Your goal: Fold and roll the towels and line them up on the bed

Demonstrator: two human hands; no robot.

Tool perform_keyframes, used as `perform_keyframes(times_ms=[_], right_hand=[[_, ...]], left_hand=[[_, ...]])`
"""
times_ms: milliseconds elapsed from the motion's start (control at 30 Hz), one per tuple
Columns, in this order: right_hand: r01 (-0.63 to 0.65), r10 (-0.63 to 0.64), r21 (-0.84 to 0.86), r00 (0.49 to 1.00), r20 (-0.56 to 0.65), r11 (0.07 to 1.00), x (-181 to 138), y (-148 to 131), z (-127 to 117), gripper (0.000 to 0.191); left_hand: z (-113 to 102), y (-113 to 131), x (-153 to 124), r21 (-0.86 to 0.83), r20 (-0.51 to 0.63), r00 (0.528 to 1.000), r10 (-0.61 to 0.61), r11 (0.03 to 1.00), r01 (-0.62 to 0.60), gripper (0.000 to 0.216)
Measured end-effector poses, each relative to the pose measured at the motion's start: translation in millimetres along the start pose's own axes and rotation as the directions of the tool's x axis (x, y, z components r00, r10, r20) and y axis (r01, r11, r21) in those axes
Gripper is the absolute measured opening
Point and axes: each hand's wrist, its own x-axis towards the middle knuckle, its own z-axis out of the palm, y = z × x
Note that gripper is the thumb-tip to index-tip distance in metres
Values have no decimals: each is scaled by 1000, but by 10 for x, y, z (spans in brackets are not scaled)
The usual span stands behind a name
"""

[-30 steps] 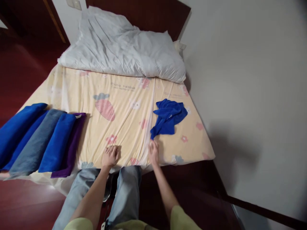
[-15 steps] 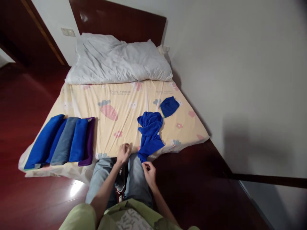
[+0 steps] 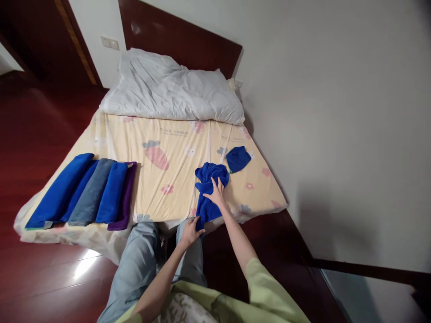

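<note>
A crumpled blue towel (image 3: 209,210) lies near the front edge of the bed, its bunched part at the back and a corner hanging over the edge. With my left hand (image 3: 190,232) I grip that front corner between fingers and thumb. My right hand (image 3: 217,193) is over the bunched part, its fingers spread and touching the cloth. Just behind and to the right lies a smaller blue cloth (image 3: 238,159) with a green edge.
On the left of the bed sheet (image 3: 182,152) lie several folded towels in a row: blue, a grey one (image 3: 90,193) and a purple one (image 3: 126,197). A white quilt (image 3: 175,92) lies by the dark headboard (image 3: 182,36). A wall (image 3: 336,112) rises on the right.
My right hand has left the towel's front corner and moved forward onto its bunched part. My left hand has moved right, to that corner. The view has shifted slightly.
</note>
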Motion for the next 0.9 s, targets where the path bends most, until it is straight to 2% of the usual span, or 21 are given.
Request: perform_keyframes(times_ms=[33,67,133,233,300,333,367,433,500,567,600,633,667,700,767,833,900], right_hand=[[-46,53,-98,996,70,994,178,41,24,96],[-76,99,-167,985,140,983,338,83,44,91],[-81,133,-225,966,224,971,631,175,34,66],[-59,109,-236,972,207,970,1102,364,-213,44],[-103,123,-205,988,90,973,1459,522,-545,41],[-146,143,-143,989,-33,979,1641,607,-746,38],[-193,180,-58,967,-178,979,1818,691,-958,37],[-258,283,117,854,-436,959,2142,860,-1377,37],[-284,325,161,771,-547,945,2398,1030,-1732,43],[-272,316,167,724,-613,948,2571,1207,-1969,47],[-253,298,162,722,-625,954,2624,1294,-2031,48],[-238,279,150,740,-612,960,2653,1376,-2053,48],[-226,256,124,782,-569,966,2657,1445,-2031,48],[-211,222,76,846,-485,974,2634,1497,-1963,47],[-154,139,-44,961,-239,987,2497,1523,-1694,42],[-40,39,-120,999,-11,992,2228,1432,-1271,36],[89,-75,-111,989,124,990,1834,1242,-767,37]], left_hand=[[42,24,-29,53,-13,1000,-2,999,2,63],[74,34,-53,80,-28,1000,2,997,0,56],[93,12,-87,42,-68,997,33,999,-30,43],[-24,-95,-160,-153,-187,980,70,983,-99,34],[-205,-190,-274,-248,-301,953,34,962,-112,35],[-321,-243,-357,-269,-351,936,3,957,-104,35],[-450,-299,-454,-281,-374,927,-19,955,-93,34],[-724,-419,-676,-290,-407,912,-59,954,-68,33],[-979,-538,-898,-266,-453,887,-85,963,-43,32],[-1174,-632,-1085,-224,-489,867,-97,974,-18,31],[-1242,-664,-1159,-205,-513,852,-105,979,-2,31],[-1290,-682,-1219,-188,-540,834,-113,982,11,31],[-1320,-689,-1266,-175,-569,813,-120,984,23,31],[-1334,-685,-1302,-164,-597,793,-124,986,30,31],[-1329,-657,-1351,-143,-646,754,-118,989,33,31],[-1305,-620,-1385,-122,-673,734,-97,992,20,31],[-1292,-586,-1420,-113,-670,739,-65,994,-15,30]])
